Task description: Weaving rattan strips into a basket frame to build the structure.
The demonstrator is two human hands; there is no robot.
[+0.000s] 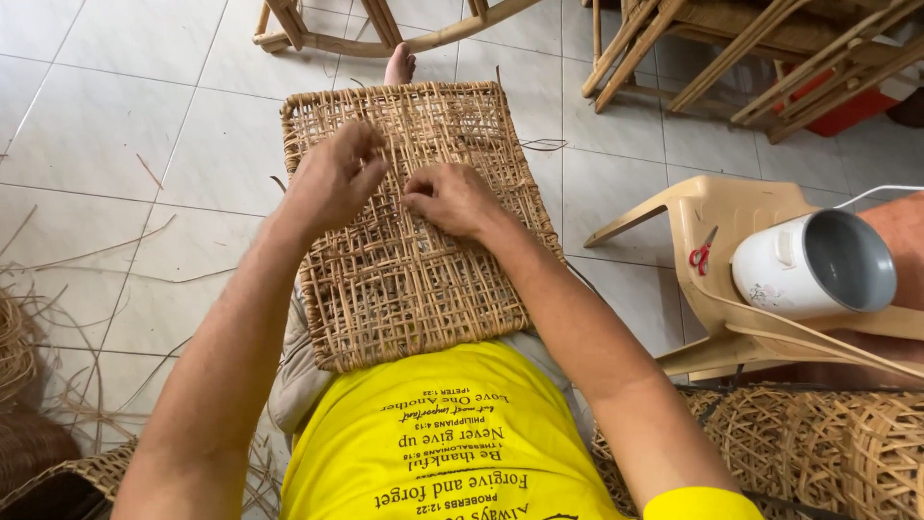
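A square woven rattan panel (423, 289) lies on my lap, its far edge toward my bare foot (398, 65). My left hand (334, 178) rests flat on the panel's upper left part, fingers bent onto the weave. My right hand (452, 198) sits beside it at the panel's middle, fingertips pinched on a thin rattan strand in the weave. The two hands nearly touch. I wear a yellow shirt (452, 443) with printed text.
A beige plastic chair (731, 226) at the right carries red scissors (703, 255) and a white pot (818, 265). Woven rattan pieces (818, 443) lie at lower right, loose strands (58, 318) on the tiled floor at left, wooden chair frames (751, 48) at the top.
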